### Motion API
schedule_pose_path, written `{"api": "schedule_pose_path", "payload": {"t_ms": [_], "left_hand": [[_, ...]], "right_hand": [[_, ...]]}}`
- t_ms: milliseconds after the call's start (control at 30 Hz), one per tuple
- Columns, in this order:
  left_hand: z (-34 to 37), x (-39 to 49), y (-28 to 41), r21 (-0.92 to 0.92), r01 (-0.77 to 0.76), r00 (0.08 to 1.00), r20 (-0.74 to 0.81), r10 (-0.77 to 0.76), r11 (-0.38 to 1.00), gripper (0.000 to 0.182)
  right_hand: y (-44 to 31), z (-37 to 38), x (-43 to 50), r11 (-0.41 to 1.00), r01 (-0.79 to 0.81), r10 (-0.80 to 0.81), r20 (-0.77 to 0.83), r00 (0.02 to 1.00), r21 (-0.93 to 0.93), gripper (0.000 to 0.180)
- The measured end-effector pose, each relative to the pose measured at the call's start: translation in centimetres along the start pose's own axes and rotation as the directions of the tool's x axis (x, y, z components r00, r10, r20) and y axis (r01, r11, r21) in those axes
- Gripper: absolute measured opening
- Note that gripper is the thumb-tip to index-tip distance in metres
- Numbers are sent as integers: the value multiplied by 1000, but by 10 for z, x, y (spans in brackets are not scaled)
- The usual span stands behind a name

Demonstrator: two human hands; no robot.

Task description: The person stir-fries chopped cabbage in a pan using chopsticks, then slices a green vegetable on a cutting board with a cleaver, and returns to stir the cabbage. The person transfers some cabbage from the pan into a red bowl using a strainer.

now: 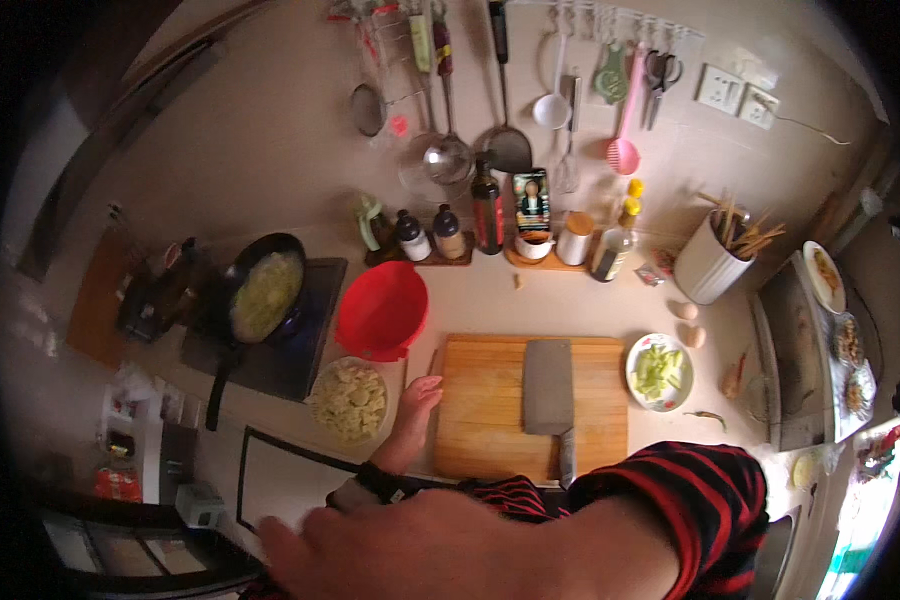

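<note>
My left hand (418, 399), with a black band at the wrist, is at the left edge of a wooden cutting board (487, 405); nothing shows in it. A cleaver (547, 386) lies on the board, handle towards me. Large and blurred, my right hand (360, 544) reaches leftward across the bottom, close to the camera; its palm side is hidden. Left of the board are a red plastic basin (382, 311) and a bowl of pale chopped food (350, 401). Right of it stands a white bowl (633, 390) of green pieces. A frying pan (268, 289) holds pale green food on the stove.
Bottles (487, 202), jars and a propped phone (532, 199) line the wall beneath hanging utensils. Right of them are a white utensil holder (709, 259), eggs (694, 336) and an appliance (791, 352) with plates on top. The pan's handle (219, 390) juts towards me.
</note>
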State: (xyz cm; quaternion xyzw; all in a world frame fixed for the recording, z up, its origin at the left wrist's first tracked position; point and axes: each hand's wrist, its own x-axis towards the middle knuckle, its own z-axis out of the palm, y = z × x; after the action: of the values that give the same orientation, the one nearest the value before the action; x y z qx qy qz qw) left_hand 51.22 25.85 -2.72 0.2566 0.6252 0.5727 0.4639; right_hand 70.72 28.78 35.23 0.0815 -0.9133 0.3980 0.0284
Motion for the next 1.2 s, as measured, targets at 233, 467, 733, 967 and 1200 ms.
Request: {"api": "schedule_pose_path", "payload": {"t_ms": [233, 467, 733, 967, 1200], "left_hand": [[-6, 16, 21, -59, -13, 1000, -20, 11, 998, 30], [2, 57, 111, -65, -206, 975, 67, 210, 976, 26], [-8, 75, 177, -130, -251, 968, -11, 251, 959, 30], [-46, 74, 165, -209, -211, 977, -60, 202, 955, 31], [-70, 80, 164, -302, -228, 974, -71, 216, 926, 29]], "right_hand": [[-8, -7, 64, 953, 98, -142, 139, 980, 286, 37], [-1, -30, 48, 997, -64, 62, -40, 997, -48, 50], [277, -87, 159, 874, -424, 62, -812, 581, -236, 38], [438, -159, 216, 840, -531, 261, -940, 220, 109, 62], [457, -167, 243, 895, -417, 224, -968, 110, 160, 45]]}}
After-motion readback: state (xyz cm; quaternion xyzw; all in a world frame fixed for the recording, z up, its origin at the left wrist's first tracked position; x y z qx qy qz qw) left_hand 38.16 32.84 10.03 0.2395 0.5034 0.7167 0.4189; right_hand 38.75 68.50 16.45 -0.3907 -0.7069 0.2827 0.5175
